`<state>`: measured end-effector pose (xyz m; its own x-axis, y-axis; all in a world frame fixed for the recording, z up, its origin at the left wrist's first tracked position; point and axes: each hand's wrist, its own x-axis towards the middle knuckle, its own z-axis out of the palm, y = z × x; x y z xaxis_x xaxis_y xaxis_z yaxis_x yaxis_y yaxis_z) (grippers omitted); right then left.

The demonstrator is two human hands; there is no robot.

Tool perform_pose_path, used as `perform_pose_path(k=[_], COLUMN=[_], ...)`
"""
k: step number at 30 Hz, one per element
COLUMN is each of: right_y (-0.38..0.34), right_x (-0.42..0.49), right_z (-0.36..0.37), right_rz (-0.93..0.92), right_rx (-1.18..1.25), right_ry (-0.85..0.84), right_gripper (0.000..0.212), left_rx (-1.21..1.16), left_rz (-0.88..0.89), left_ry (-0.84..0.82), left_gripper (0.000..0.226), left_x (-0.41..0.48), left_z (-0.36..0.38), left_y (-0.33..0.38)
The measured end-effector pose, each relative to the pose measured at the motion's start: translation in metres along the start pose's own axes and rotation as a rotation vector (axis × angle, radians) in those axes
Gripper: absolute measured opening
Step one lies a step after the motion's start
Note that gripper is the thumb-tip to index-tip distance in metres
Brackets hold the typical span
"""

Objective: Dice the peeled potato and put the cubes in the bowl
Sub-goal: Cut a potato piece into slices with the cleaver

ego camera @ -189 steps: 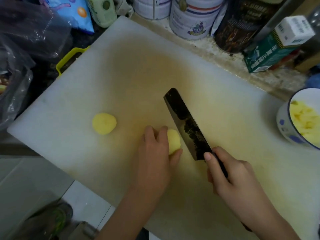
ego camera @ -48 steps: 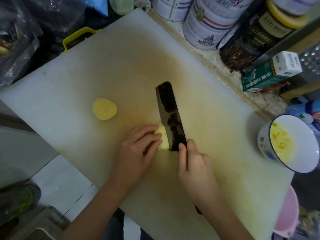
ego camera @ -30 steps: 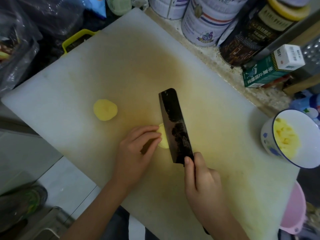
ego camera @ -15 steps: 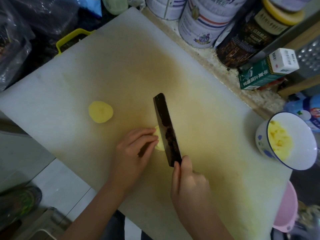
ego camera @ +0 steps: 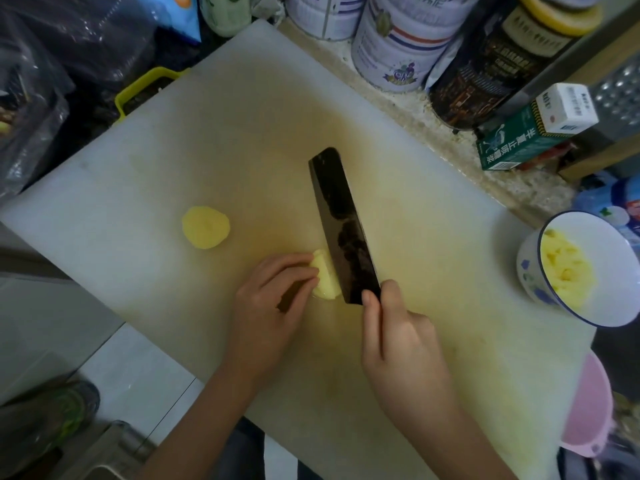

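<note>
Yellow cubes (ego camera: pixel 564 271) already lie in the bowl (ego camera: pixel 528 271), which stands at the right edge of the cutting board (ego camera: pixel 242 133), so I judge that some of the dicing is done; how much of the potato that makes I cannot tell; two bits are left to cut, as far as I can see; the round potato piece (ego camera: pixel 205 227) lies alone on the left part of the board, well apart from both hands; the small potato piece (ego camera: pixel 325 278) lies near the middle of the board, between the left hand (ego camera: pixel 270 313) and the knife (ego camera: pixel 343 230); the left hand has its fingers curled, and the fingertips (ego camera: pixel 304 271) press on the small piece to hold it down; the right hand (ego camera: pixel 401 344) is wrapped round the knife handle, which is hidden under it, with one finger lying along the blade; the dark blade sits right against the right side of the small piece; I cannot tell if it has cut all the way through; the small piece is longer than it is wide, and its long way runs from far to near, almost in line with the blade; the knife tip points away from me and leans a little left; I think the small piece needs more cuts, then the round one, and then the new cubes must go in the bowl.
</note>
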<state>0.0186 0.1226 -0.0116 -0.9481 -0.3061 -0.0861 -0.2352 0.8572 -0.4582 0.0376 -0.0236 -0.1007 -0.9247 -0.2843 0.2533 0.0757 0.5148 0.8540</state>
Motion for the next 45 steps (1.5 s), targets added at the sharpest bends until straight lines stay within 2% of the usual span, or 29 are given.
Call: perform_pose_path(k=[7, 11, 18, 33, 36, 40, 45], right_y=[0.008, 0.007, 0.004, 0.002, 0.004, -0.004, 0.001], right_x=[-0.017, -0.019, -0.019, -0.014, -0.001, 0.008, 0.000], right_z=[0.012, 0.015, 0.020, 0.028, 0.028, 0.020, 0.008], right_rz=[0.014, 0.028, 0.043, 0.083, 0.073, 0.021, 0.053], right_rx=[0.005, 0.013, -0.028, -0.060, 0.041, 0.071, 0.240], right_ry=[-0.063, -0.051, -0.020, -0.030, -0.076, 0.007, 0.068], right_gripper=[0.023, 0.027, 0.019, 0.023, 0.016, 0.017, 0.014], left_rx=[0.030, 0.024, 0.024, 0.044, 0.046, 0.045, 0.014], left_rz=[-0.009, -0.009, 0.001, 0.006, -0.001, -0.033, -0.072], left_ry=[0.013, 0.005, 0.011, 0.016, 0.007, -0.010, 0.014], left_gripper=[0.017, 0.017, 0.017, 0.017, 0.019, 0.013, 0.015], left_x=[0.000, 0.000, 0.000, 0.001, 0.000, 0.000, 0.002], left_z=[-0.001, -0.001, 0.000, 0.001, -0.001, -0.002, -0.006], left_y=[0.000, -0.001, -0.002, -0.002, 0.000, 0.001, 0.004])
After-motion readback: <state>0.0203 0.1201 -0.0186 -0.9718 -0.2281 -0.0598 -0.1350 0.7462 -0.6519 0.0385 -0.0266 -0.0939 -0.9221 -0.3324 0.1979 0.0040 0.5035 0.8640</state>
